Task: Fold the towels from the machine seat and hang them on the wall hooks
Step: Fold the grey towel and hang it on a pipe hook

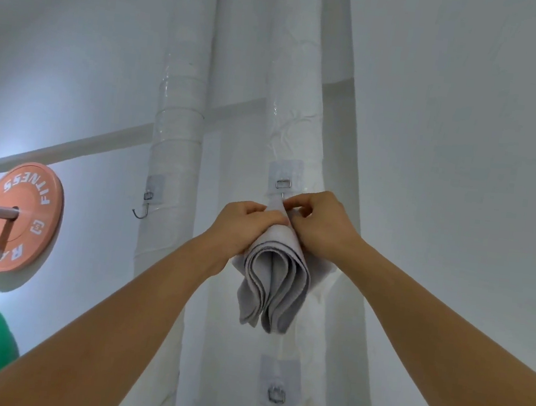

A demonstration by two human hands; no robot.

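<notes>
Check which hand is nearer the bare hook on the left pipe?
Left. The left hand grips the towel, right of that bare hook; the right hand grips it farther right.

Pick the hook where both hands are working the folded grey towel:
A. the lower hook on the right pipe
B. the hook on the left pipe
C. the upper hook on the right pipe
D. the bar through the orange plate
C: the left hand and right hand pinch the top of the folded grey towel just under the upper hook on the right pipe; whether it is already hooked is hidden by the fingers.
</notes>
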